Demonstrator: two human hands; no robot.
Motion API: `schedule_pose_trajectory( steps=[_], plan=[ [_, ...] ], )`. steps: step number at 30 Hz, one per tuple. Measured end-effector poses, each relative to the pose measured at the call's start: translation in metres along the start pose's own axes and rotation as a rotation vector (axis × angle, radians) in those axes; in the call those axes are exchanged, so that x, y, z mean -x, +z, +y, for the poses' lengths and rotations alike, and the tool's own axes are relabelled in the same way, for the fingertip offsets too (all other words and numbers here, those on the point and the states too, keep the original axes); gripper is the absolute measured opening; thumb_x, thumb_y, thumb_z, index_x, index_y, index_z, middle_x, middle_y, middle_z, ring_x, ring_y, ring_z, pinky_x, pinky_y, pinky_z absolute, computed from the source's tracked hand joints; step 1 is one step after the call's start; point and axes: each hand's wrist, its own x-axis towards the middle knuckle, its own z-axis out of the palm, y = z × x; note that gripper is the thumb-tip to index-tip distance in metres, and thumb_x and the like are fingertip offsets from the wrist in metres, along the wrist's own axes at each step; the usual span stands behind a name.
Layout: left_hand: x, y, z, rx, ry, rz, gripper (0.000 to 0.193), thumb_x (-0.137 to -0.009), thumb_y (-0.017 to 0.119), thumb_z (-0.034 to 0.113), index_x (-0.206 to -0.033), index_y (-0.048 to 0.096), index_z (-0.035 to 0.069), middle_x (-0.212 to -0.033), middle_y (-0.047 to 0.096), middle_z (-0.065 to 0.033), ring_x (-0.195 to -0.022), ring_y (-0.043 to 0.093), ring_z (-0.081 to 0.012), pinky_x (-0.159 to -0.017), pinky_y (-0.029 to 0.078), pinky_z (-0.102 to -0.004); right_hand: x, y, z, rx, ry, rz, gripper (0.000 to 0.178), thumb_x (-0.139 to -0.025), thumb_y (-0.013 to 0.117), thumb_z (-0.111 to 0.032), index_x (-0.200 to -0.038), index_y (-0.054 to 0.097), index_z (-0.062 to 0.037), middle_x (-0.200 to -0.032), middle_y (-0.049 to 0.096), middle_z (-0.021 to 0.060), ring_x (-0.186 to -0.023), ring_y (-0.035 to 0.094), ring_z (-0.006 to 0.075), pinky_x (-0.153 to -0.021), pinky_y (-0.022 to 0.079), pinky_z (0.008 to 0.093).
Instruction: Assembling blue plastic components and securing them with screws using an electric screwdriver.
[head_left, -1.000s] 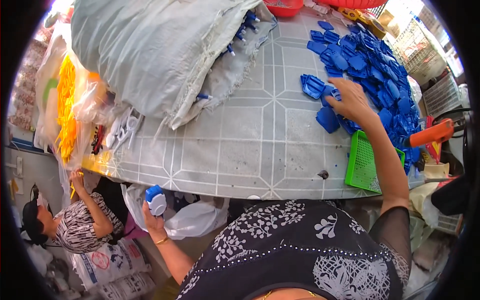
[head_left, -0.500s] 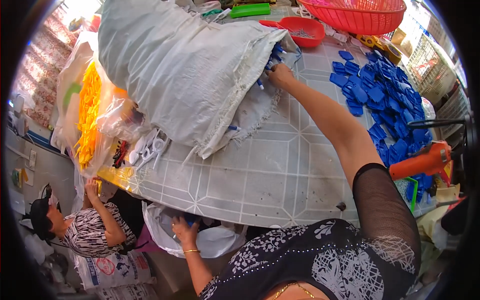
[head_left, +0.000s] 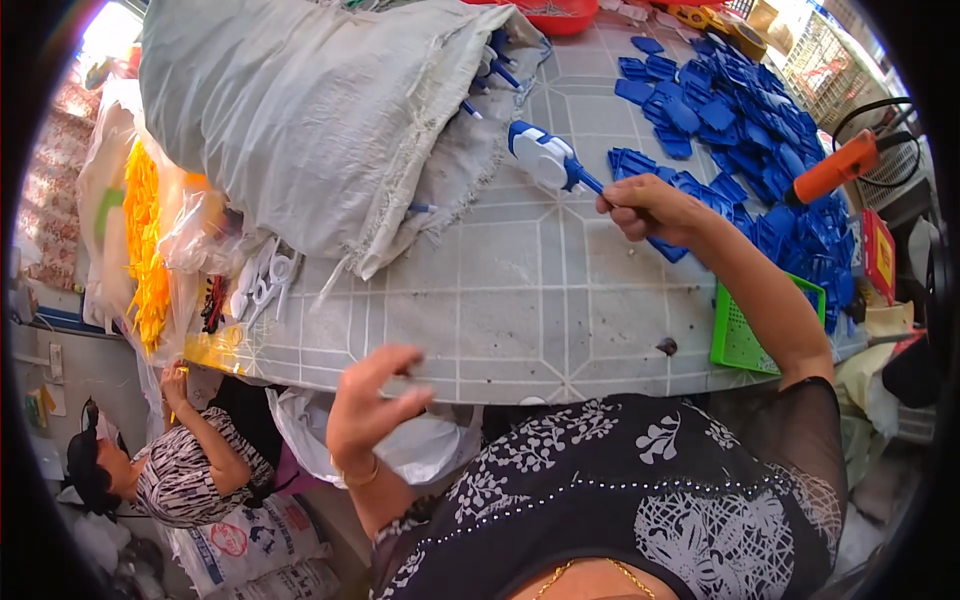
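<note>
My right hand (head_left: pixel 655 209) is closed on the thin blue handle of a blue-and-white plastic piece (head_left: pixel 541 157), whose wide head has a white rounded middle. It is held over the grey table (head_left: pixel 480 320), just left of a heap of flat blue plastic parts (head_left: pixel 705 110). My left hand (head_left: pixel 372 405) is raised at the table's front edge, its fingers apart and nothing seen in them. Below it hangs a white bag (head_left: pixel 440 450). A large pale woven sack (head_left: pixel 290 120) lies on the table, blue handles poking from its mouth.
An orange power tool (head_left: pixel 838 166) stands at the right near a green basket (head_left: pixel 738 335). White plastic parts (head_left: pixel 268 278) and a clear bag of yellow pieces (head_left: pixel 145 250) lie at the left. A co-worker (head_left: pixel 190 465) sits at the lower left.
My right hand has drawn back from the sack's mouth with the blue-and-white piece. My left hand has come up out of the white bag and opened. The view has shifted.
</note>
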Motion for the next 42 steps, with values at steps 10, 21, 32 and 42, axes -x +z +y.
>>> schedule_pose_trajectory(
  steps=[10, 21, 32, 42],
  plan=[
    [-0.169, 0.175, 0.026, 0.814, -0.069, 0.126, 0.068, -0.093, 0.074, 0.006, -0.151, 0.041, -0.002, -0.117, 0.066, -0.0087, -0.099, 0.065, -0.0122, -0.083, 0.056, -0.0267, 0.083, 0.097, 0.07, 0.788, -0.296, 0.129, 0.041, -0.098, 0.068, -0.04, -0.089, 0.065, 0.0, -0.072, 0.062, 0.0076, -0.067, 0.055, 0.0155, -0.064, 0.047, 0.0374],
    [-0.194, 0.163, 0.027, -0.266, 0.326, -0.172, 0.074, -0.071, 0.085, 0.041, -0.132, 0.064, 0.003, -0.117, 0.062, -0.0215, -0.111, 0.059, -0.0399, -0.095, 0.05, -0.0482, 0.071, -0.031, 0.054, 1.63, -0.276, 0.658, 0.055, -0.081, 0.081, -0.04, -0.125, 0.064, -0.0115, -0.111, 0.06, 0.0123, -0.109, 0.056, 0.031, -0.094, 0.042, 0.0433],
    [-0.182, 0.172, 0.016, -0.395, 0.522, 0.001, 0.079, -0.058, 0.09, 0.044, -0.121, 0.061, 0.005, -0.114, 0.058, -0.0151, -0.112, 0.055, -0.0342, -0.092, 0.044, -0.0439, 0.067, -0.037, 0.033, 1.578, -0.229, 0.602, 0.06, -0.078, 0.08, -0.041, -0.125, 0.063, -0.0084, -0.114, 0.06, 0.0117, -0.114, 0.054, 0.0296, -0.099, 0.038, 0.0407],
    [-0.185, 0.166, 0.006, -0.375, 0.461, -0.073, 0.08, -0.064, 0.09, 0.04, -0.128, 0.059, 0.004, -0.117, 0.062, -0.0146, -0.108, 0.058, -0.0351, -0.093, 0.046, -0.0435, 0.053, -0.044, 0.046, 1.41, -0.573, 0.452, 0.063, -0.079, 0.081, -0.024, -0.133, 0.056, -0.0042, -0.122, 0.061, 0.0137, -0.115, 0.058, 0.0311, -0.1, 0.044, 0.0394]
  ],
)
